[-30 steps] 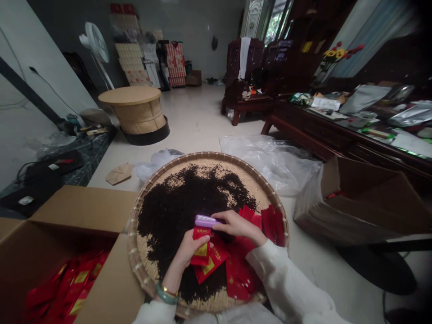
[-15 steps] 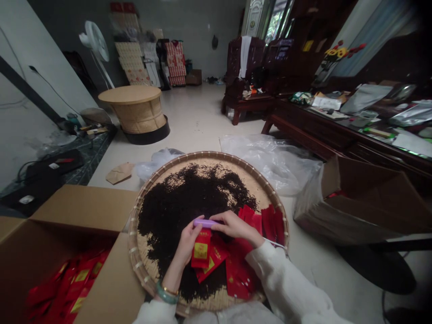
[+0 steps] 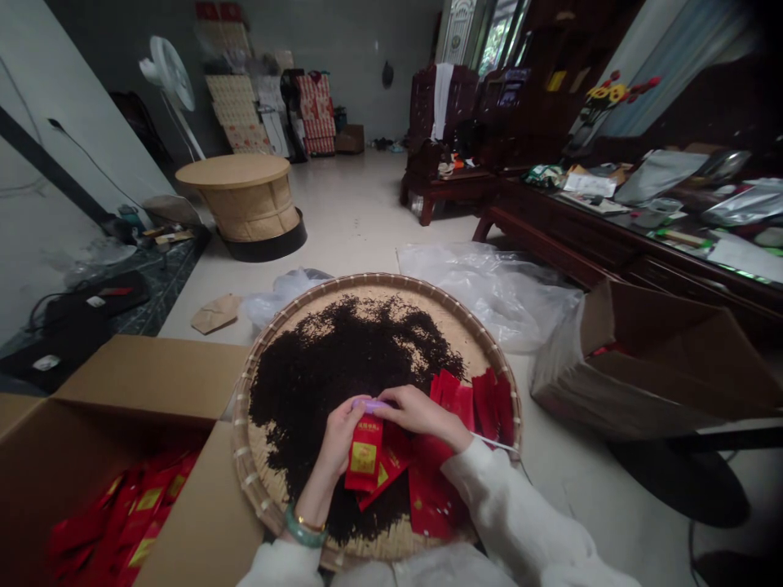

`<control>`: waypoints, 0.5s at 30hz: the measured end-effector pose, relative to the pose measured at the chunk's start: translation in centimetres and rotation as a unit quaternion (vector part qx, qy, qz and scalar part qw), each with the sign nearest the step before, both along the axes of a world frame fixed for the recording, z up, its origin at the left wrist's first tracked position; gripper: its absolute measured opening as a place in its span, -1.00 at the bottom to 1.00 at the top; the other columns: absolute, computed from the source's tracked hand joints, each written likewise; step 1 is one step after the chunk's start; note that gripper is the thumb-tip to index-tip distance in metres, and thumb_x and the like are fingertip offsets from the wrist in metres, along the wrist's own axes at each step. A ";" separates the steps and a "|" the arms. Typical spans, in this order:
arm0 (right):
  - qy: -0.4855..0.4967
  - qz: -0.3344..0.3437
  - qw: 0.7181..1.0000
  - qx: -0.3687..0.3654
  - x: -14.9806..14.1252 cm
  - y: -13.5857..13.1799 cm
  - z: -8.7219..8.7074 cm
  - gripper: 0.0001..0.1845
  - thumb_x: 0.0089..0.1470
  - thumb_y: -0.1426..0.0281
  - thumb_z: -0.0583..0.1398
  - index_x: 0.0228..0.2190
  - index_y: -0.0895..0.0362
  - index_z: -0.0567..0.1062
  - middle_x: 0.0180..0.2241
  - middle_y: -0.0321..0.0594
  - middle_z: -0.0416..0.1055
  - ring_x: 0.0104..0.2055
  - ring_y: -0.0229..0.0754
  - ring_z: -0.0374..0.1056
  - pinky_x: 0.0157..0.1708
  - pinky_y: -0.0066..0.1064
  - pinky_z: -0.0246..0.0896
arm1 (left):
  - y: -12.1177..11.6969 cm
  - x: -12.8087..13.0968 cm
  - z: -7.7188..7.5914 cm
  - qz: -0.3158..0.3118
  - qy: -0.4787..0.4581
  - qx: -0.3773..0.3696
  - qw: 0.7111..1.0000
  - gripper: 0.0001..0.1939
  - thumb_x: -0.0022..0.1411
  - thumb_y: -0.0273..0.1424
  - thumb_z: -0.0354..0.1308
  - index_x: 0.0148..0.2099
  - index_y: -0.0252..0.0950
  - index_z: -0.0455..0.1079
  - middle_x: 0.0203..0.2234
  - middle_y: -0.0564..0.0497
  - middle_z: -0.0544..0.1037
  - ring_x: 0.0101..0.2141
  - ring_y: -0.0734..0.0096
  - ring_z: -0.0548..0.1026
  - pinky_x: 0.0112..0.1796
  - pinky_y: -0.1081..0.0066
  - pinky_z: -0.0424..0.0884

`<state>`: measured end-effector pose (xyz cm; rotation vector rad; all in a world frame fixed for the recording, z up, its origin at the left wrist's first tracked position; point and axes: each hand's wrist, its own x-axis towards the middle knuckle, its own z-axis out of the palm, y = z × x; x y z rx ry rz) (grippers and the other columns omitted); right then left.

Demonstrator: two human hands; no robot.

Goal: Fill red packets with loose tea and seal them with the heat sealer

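Note:
My right hand (image 3: 414, 408) is closed around a small purple handheld bag sealer (image 3: 370, 405), with a white cord (image 3: 494, 443) trailing right from near my wrist. The sealer lies across the top edge of a red packet (image 3: 363, 456) with a yellow label. My left hand (image 3: 340, 428) pinches that packet's upper left corner, touching the sealer's end. Behind it, more red packets (image 3: 430, 489) lie on the round bamboo tray (image 3: 243, 452). Dark loose tea leaves (image 3: 324, 359) spread over the tray's left and middle.
An open cardboard box (image 3: 201, 505) with several red packets (image 3: 131, 505) stands at left. Another carton (image 3: 568, 371) is at right. Plastic sheeting (image 3: 489, 285) lies behind the tray. Farther back are a round-topped stand (image 3: 236, 171), a fan (image 3: 171, 73) and a dark wooden table (image 3: 550, 228).
My right hand has moved slightly left along the purple sealer and its fingers now cover more of it. The packet hangs a little straighter. The view has shifted slightly.

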<state>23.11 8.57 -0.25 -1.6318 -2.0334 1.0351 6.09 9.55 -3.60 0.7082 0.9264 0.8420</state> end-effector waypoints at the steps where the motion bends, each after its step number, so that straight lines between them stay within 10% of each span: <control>1: -0.006 -0.013 1.000 0.003 -0.2 0.0 -0.1 -0.57 0.17 0.11 0.09 -0.22 0.18 0.57 -0.30 -0.13 0.54 -0.32 -0.15 0.41 -0.40 -0.47 0.11 | 0.0 0.1 0.0 0.002 -0.004 0.000 1.000 -0.48 -0.16 -0.13 0.40 -0.22 -0.40 0.46 -0.35 -0.10 0.59 -0.40 0.33 0.52 -0.33 0.43 0.40; 15: -0.007 -0.022 0.999 0.032 -0.6 -0.2 -0.5 -0.43 0.18 -0.03 0.00 -0.23 0.13 0.59 -0.32 -0.12 0.54 -0.33 -0.14 0.43 -0.36 -0.45 0.11 | 0.0 -0.1 0.3 -0.001 -0.027 -0.009 1.000 -0.54 -0.12 -0.17 0.39 -0.23 -0.39 0.47 -0.41 -0.04 0.57 -0.44 0.40 0.48 -0.33 0.45 0.36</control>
